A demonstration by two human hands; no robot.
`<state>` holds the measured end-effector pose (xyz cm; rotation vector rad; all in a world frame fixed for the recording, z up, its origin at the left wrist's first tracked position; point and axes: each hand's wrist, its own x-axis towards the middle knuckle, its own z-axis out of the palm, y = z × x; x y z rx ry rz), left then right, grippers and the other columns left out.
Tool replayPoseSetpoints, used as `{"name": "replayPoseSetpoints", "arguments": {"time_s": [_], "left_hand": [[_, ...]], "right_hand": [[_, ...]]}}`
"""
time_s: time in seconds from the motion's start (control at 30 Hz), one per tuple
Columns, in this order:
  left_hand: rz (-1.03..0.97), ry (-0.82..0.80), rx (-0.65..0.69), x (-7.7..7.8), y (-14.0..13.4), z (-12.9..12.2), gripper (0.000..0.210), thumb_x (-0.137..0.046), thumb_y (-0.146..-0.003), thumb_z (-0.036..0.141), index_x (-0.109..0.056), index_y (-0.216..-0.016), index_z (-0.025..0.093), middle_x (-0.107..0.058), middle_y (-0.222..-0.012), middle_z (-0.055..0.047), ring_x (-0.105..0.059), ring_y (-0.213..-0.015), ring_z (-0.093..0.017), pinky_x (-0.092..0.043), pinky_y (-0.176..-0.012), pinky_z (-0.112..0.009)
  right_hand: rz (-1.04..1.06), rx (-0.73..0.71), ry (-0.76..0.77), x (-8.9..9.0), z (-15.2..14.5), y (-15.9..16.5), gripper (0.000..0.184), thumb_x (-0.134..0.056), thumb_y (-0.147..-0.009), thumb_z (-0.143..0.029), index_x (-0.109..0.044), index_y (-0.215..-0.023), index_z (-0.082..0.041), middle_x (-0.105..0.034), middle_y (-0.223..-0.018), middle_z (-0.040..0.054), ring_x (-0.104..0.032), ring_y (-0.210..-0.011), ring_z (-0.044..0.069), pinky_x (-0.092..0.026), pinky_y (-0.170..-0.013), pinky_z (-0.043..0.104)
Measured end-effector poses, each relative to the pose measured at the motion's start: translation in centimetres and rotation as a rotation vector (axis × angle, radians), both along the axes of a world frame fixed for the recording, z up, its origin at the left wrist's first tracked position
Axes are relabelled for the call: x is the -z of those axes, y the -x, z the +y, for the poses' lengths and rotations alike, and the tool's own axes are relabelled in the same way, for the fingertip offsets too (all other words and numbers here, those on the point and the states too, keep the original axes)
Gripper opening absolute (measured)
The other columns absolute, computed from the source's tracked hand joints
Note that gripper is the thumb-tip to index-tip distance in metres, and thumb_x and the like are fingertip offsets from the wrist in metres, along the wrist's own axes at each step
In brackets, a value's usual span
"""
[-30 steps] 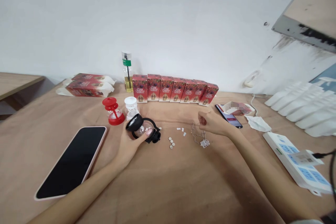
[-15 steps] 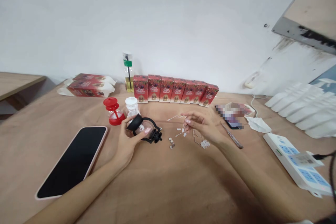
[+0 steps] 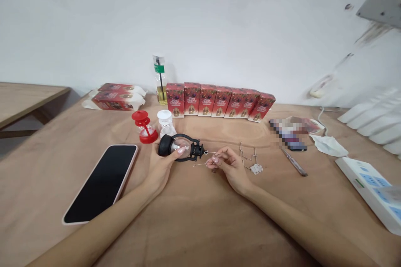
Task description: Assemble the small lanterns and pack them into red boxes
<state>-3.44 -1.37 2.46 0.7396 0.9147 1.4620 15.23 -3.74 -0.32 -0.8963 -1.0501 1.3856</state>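
My left hand (image 3: 160, 170) is closed around a small black lantern (image 3: 181, 146) with a clear globe. The lantern lies sideways above the table, base to the left and top to the right. My right hand (image 3: 230, 170) pinches a thin bent wire handle (image 3: 201, 164). One wire end meets the lantern's top; whether it is hooked in I cannot tell. The other end sticks out to the left, apart from the lantern. To the right of my right hand lie more bent wire handles (image 3: 248, 157) and small white tabs (image 3: 256, 169). Part of the wire is hidden by my fingers.
Behind stand a red lantern (image 3: 144, 127), a white lantern (image 3: 165, 122), a row of red boxes (image 3: 206, 100) and a bottle (image 3: 160, 79). A phone (image 3: 102, 183) lies left. At right are a knife-like tool (image 3: 294, 162), a second phone (image 3: 296, 147) and a power strip (image 3: 366, 183).
My right hand has brought the wire handle left and down, to the lantern's top. The lantern has turned nearly level, its top pointing right. The view has shifted slightly.
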Motion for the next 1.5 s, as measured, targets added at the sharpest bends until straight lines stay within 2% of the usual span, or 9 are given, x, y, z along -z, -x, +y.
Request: {"name": "replayPoseSetpoints", "arguments": {"time_s": [0.13, 0.4, 0.67, 0.8, 1.0, 1.2, 1.33, 1.5], "left_hand": [[-0.012, 0.035, 0.036, 0.4, 0.2, 0.1, 0.053, -0.086, -0.05, 0.025, -0.056, -0.093, 0.016, -0.068, -0.087, -0.001, -0.065, -0.09, -0.019, -0.048, -0.09, -0.037], [0.004, 0.021, 0.024, 0.6, 0.2, 0.1, 0.054, -0.085, -0.051, 0.024, -0.055, -0.095, 0.017, -0.067, -0.092, -0.002, -0.063, -0.098, -0.022, -0.048, -0.091, -0.04], [0.015, 0.023, 0.092, 0.8, 0.3, -0.1, 0.047, -0.083, -0.053, 0.024, -0.057, -0.092, 0.016, -0.067, -0.088, -0.002, -0.064, -0.09, -0.02, -0.048, -0.089, -0.037], [0.028, 0.019, 0.129, 0.5, 0.2, -0.2, 0.051, -0.083, -0.052, 0.023, -0.058, -0.097, 0.017, -0.067, -0.087, -0.001, -0.064, -0.09, -0.021, -0.048, -0.089, -0.037], [0.085, 0.037, 0.105, 0.1, -0.1, -0.4, 0.05, -0.084, -0.049, 0.023, -0.059, -0.091, 0.015, -0.068, -0.089, -0.003, -0.063, -0.091, -0.022, -0.047, -0.09, -0.037], [0.186, -0.016, 0.105, 1.3, 0.1, -0.1, 0.051, -0.084, -0.052, 0.028, -0.058, -0.093, 0.016, -0.066, -0.092, -0.003, -0.061, -0.087, -0.019, -0.048, -0.084, -0.034], [0.268, -0.041, 0.061, 2.1, 0.3, 0.0, 0.052, -0.085, -0.053, 0.029, -0.056, -0.095, 0.019, -0.064, -0.094, -0.002, -0.061, -0.089, -0.019, -0.047, -0.084, -0.032], [0.329, -0.039, 0.031, 2.2, 0.3, -0.1, 0.05, -0.085, -0.052, 0.029, -0.056, -0.091, 0.019, -0.063, -0.089, 0.001, -0.06, -0.086, -0.016, -0.047, -0.079, -0.027]], "right_hand": [[0.017, 0.04, -0.002, 0.1, 0.1, -0.1, 0.024, -0.077, -0.07, -0.034, -0.058, -0.076, -0.021, -0.07, -0.072, -0.0021, -0.068, -0.068, 0.012, -0.056, -0.066, 0.025], [0.034, 0.069, -0.009, 0.1, 0.1, 0.0, 0.023, -0.076, -0.071, -0.033, -0.057, -0.077, -0.022, -0.07, -0.072, -0.002, -0.068, -0.07, 0.012, -0.056, -0.066, 0.024], [0.002, 0.081, 0.015, 0.2, 0.2, -0.1, 0.025, -0.077, -0.069, -0.034, -0.057, -0.078, -0.022, -0.07, -0.072, -0.0021, -0.068, -0.069, 0.013, -0.056, -0.064, 0.025], [-0.033, 0.104, 0.031, 0.1, 0.2, 0.0, 0.028, -0.078, -0.067, -0.037, -0.057, -0.077, -0.021, -0.069, -0.068, -0.0026, -0.068, -0.065, 0.014, -0.056, -0.062, 0.026], [-0.054, 0.196, 0.021, 0.1, 0.1, 0.2, 0.032, -0.079, -0.065, -0.038, -0.057, -0.079, -0.02, -0.069, -0.069, -0.0019, -0.068, -0.062, 0.013, -0.057, -0.06, 0.026], [-0.09, 0.245, 0.023, -0.1, -0.1, 0.3, 0.029, -0.078, -0.066, -0.037, -0.058, -0.079, -0.02, -0.069, -0.07, -0.0016, -0.067, -0.062, 0.012, -0.057, -0.058, 0.024], [-0.102, 0.255, 0.035, 0.0, -0.2, 0.3, 0.03, -0.078, -0.065, -0.038, -0.058, -0.08, -0.02, -0.07, -0.072, 0.0002, -0.067, -0.065, 0.014, -0.059, -0.062, 0.028], [-0.095, 0.263, 0.056, 0.2, -0.2, 0.3, 0.031, -0.078, -0.065, -0.037, -0.057, -0.079, -0.02, -0.07, -0.073, 0.0003, -0.068, -0.064, 0.014, -0.059, -0.063, 0.028]]}}
